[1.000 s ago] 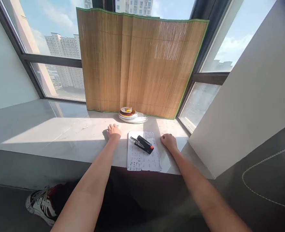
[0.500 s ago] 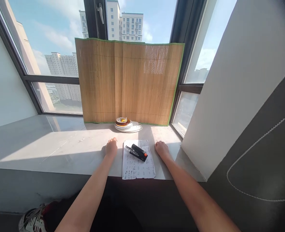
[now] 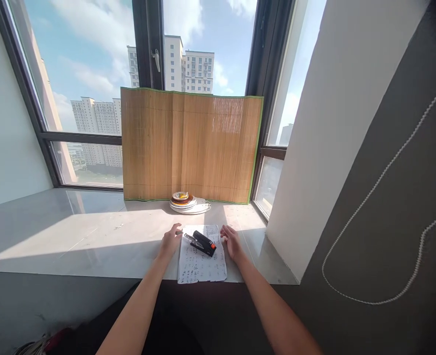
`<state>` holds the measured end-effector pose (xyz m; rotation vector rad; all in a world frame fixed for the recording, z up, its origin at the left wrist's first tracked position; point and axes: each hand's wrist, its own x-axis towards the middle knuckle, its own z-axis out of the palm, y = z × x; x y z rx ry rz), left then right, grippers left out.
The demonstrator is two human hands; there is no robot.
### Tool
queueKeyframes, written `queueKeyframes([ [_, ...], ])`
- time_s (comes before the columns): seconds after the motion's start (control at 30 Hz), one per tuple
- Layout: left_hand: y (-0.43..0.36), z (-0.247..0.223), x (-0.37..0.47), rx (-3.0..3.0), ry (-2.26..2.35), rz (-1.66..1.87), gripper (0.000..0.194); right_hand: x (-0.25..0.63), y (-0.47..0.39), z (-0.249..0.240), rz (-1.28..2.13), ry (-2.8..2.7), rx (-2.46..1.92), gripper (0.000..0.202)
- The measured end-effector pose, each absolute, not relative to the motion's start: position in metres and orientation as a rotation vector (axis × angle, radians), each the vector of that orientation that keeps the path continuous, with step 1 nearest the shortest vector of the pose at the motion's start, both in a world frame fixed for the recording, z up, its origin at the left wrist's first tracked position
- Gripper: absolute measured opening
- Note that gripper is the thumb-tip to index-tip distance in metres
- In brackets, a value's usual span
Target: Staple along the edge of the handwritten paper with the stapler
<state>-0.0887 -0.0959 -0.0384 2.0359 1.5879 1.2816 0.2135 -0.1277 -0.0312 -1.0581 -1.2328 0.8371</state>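
A sheet of paper with handwriting (image 3: 201,268) lies at the front edge of the pale sill. On it rests a black stapler (image 3: 203,242) with a red-orange spot, its metal arm pointing to the upper left. Just left of the paper is my left hand (image 3: 171,239), fingers apart and nothing held, the fingertips near the metal arm. My right hand (image 3: 231,240) is at the paper's right edge, fingers loosely curled and apart, also holding nothing. Neither hand touches the stapler.
A stack of small plates (image 3: 183,201) sits on a white oval piece (image 3: 203,206) behind the paper. A bamboo mat (image 3: 191,148) stands upright against the window. A slanting wall (image 3: 306,148) bounds the right side, with a beaded cord (image 3: 365,201) hanging beyond it.
Both hands have moved inward to the sides of the paper, and their fingers have opened from a closed pose. The camera view has shifted, so the scene sits lower and slightly left.
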Motion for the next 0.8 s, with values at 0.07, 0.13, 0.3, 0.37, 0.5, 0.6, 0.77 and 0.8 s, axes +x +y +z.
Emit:
queueKeyframes([
  [0.07,-0.092,-0.039,-0.093,1.995,1.565,1.266,0.028,0.204,-0.129,-0.029,0.775,-1.272,-1.015,0.055],
  [0.13,-0.091,-0.038,-0.095,2.008,1.54,1.258,0.02,0.195,-0.131,-0.028,0.684,-1.467,-0.972,0.048],
  [0.3,-0.102,-0.029,-0.092,2.196,1.463,1.207,0.018,0.18,-0.134,-0.033,0.45,-2.027,-0.981,0.06],
  [0.37,-0.105,-0.024,-0.091,2.242,1.492,1.178,0.019,0.178,-0.132,-0.036,0.415,-2.08,-1.046,0.055],
  [0.5,-0.107,-0.021,-0.09,2.232,1.458,1.186,0.019,0.181,-0.13,-0.042,0.492,-2.025,-1.036,0.035],
  [0.6,-0.107,-0.022,-0.091,2.199,1.315,1.185,0.015,0.184,-0.13,-0.042,0.516,-1.989,-1.002,0.035],
  [0.77,-0.112,-0.022,-0.092,2.204,1.129,1.073,0.015,0.186,-0.129,-0.04,0.524,-1.974,-0.989,0.036],
  [0.8,-0.112,-0.022,-0.091,2.221,1.134,1.061,0.015,0.185,-0.128,-0.04,0.523,-1.971,-0.994,0.037],
])
